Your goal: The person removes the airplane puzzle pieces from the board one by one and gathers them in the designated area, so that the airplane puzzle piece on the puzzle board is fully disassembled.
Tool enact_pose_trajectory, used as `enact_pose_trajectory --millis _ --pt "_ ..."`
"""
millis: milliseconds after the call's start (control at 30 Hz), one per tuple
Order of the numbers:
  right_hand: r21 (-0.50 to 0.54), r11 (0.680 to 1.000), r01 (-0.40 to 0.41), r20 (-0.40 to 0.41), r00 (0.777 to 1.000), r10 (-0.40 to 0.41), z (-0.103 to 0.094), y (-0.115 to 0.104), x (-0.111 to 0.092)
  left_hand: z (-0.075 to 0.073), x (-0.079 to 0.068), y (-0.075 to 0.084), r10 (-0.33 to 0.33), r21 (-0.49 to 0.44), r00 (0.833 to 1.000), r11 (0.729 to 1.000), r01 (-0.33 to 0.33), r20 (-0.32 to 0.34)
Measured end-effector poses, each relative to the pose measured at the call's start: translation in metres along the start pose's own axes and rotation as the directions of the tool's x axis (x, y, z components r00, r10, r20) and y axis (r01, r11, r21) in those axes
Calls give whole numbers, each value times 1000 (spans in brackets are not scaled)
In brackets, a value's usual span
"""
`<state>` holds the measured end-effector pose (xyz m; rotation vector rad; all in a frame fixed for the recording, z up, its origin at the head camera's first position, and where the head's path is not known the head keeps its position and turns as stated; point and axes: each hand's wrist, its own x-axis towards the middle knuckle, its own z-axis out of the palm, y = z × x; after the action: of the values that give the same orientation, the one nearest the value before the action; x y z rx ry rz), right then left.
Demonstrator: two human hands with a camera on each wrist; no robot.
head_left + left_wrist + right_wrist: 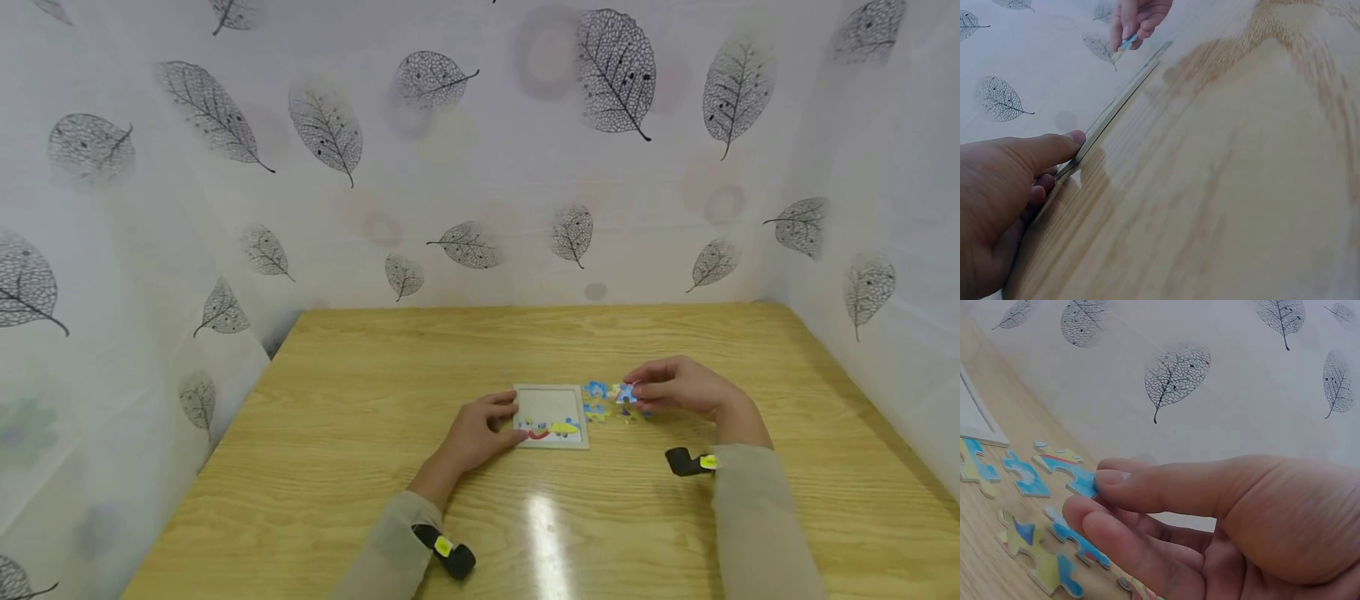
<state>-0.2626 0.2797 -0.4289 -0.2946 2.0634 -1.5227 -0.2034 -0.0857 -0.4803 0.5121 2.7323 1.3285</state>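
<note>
White cloth (480, 179), printed with dark leaves, stands along the far, left and right edges of a wooden desk (390, 358) as I look on. A person reaches in across the desk, left sleeve (393, 546) and right sleeve (761, 517) both pale. The left hand (476, 429) holds a frame (551, 404) by its left edge, fingers bent, thumb set well apart from them near the lower-left corner. The right hand (686, 387), off the frame's right edge, has its thumb and fingertips drawn narrow in a pinch. The frame lies flat about midway between the desk's left and right edges; a band of colour, red and yellow in it, runs along its lower edge beneath a plain, pale area. A black left camera (453, 558) juts from one cuff, a right camera (684, 462) from the other. Loose pieces (596, 389), blue and yellow, lie on the desk just beside the frame's right edge, some near the right hand's fingers. Between that hand's thumb and fingertips is one blue piece (626, 395).
</note>
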Motion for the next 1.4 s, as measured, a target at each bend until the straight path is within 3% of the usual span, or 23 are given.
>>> enact_pose_trajectory --millis 633,967,1267,1400 --pt "-23 1000 -7 -90 996 5 -24 17 -18 0 2 1 2 27 1000 1000 -2 -5" --pt "-32 998 -58 -106 993 54 -31 22 -30 0 1 2 -15 15 1000 1000 15 -1" --pt "-64 990 -127 -108 987 120 -32 27 -30 0 1 1 -12 9 1000 1000 12 -1" --pt "-114 979 -172 -132 979 156 -29 23 -31 0 2 1 -10 3 1000 1000 10 -2"
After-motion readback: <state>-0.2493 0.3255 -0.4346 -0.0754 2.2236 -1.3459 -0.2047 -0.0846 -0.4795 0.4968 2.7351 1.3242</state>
